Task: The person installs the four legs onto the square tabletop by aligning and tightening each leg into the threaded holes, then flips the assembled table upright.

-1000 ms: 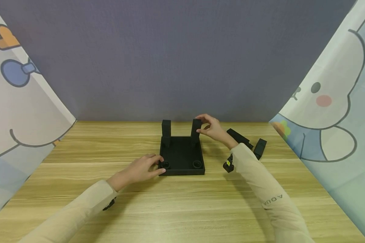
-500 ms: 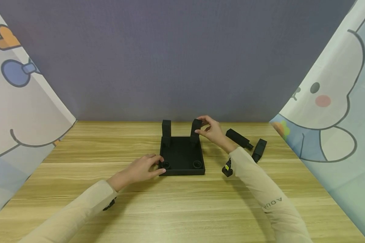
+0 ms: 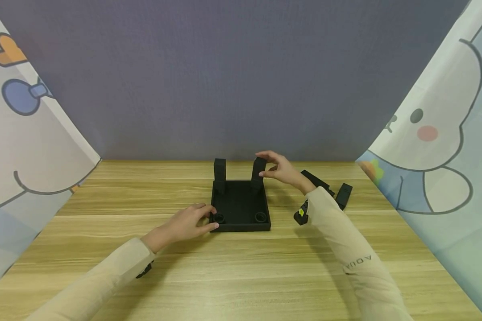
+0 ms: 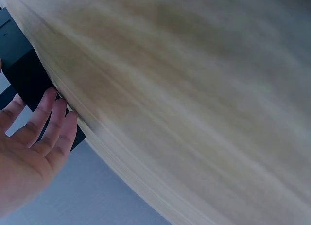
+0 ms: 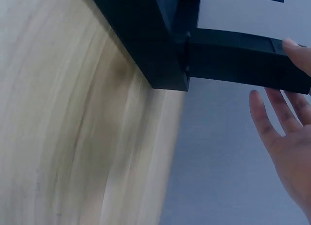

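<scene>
A black square tray-like base (image 3: 241, 227) lies on the table in the head view, with round sockets in its two front corners. At its back corners stand two black square posts; the left post (image 3: 219, 170) is upright, and the right post (image 3: 259, 168) leans slightly right. My right hand (image 3: 282, 170) pinches the right post near its top between thumb and fingers. In the right wrist view this post (image 5: 233, 59) meets the base corner. My left hand (image 3: 186, 223) grips the base's front left corner; its fingers (image 4: 60, 123) lie along the side wall in the left wrist view.
Two loose black posts lie right of the base, one farther back (image 3: 317, 180) partly behind my right forearm, the other (image 3: 344, 195) farther right. A wrist camera (image 3: 301, 216) hangs under my right sleeve. A grey panel (image 3: 233, 80) rises behind the wooden table (image 3: 233, 276).
My right wrist has turned back and forth slightly around the right post, whose top has twisted a little. My left hand and the base have stayed put.
</scene>
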Motion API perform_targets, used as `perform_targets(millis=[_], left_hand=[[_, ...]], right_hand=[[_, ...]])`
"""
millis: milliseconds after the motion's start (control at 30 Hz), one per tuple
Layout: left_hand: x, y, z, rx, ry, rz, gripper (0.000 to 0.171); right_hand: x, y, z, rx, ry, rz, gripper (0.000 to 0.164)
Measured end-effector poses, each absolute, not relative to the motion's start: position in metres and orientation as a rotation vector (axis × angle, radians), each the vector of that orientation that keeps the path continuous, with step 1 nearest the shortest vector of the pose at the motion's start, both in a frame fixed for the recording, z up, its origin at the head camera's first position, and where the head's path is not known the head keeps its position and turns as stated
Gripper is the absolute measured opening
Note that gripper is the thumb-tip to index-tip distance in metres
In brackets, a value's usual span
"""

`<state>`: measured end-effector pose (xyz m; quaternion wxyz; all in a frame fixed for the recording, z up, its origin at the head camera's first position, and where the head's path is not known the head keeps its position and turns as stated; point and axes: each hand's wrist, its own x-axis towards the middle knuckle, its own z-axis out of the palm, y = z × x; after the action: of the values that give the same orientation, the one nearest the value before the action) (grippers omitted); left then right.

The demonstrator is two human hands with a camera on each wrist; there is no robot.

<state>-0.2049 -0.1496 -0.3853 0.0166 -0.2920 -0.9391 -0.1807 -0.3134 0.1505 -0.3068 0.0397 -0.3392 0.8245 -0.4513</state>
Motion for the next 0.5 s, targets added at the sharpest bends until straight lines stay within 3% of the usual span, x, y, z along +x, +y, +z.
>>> perform_targets(millis=[500], left_hand=[[-0.2060,-0.1496,-0.3858,-0.925,-2.909,-0.556,0.039]], right_hand=[[-0.3093,0.1458,-0.3131,-0.960,2.664,-1.458,0.050]])
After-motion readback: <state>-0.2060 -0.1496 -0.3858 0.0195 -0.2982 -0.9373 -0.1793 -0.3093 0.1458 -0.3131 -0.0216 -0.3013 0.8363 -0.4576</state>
